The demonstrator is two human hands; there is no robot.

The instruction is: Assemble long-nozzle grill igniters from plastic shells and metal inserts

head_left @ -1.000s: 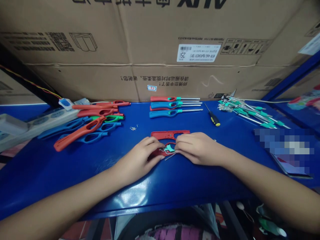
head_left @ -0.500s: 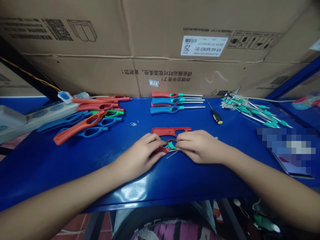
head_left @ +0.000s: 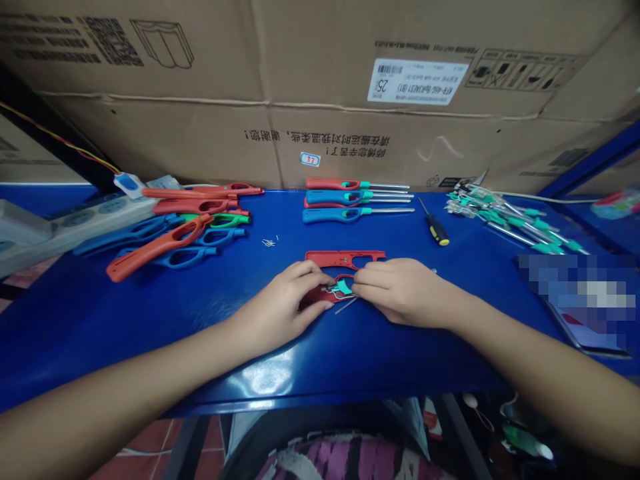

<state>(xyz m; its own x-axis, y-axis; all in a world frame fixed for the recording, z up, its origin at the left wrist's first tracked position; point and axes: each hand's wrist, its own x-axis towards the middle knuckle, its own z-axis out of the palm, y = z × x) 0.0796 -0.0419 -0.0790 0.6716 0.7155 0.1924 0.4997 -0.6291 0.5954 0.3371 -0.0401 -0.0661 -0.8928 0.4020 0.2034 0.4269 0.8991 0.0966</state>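
Observation:
An opened red lighter, its lower handle half (head_left: 316,297) lying on the blue table, is between my two hands. My left hand (head_left: 290,300) is closed around the handle's rear end, thumb in front and fingers behind. My right hand (head_left: 400,293) pinches the front end, where its fingertips hide what they press. Between the fingertips a green trigger piece (head_left: 343,287) and thin white wires sit in the shell. A thin metal rod (head_left: 345,306) slants out in front of it. Just behind lies the other red handle half (head_left: 330,259), hollow side up, not held.
Assembled lighters (head_left: 333,215) lie in a row at the back, with a screwdriver (head_left: 434,225) to their right. Small screws (head_left: 269,243) lie left of centre. Handle shells (head_left: 160,250) pile beside a power strip (head_left: 107,210); metal-tube assemblies (head_left: 515,217) heap at right. Cardboard (head_left: 200,133) stands behind.
The view has shifted slightly. Both hands stay at the opened lighter, with only small finger movements; the other parts keep their places on the table.

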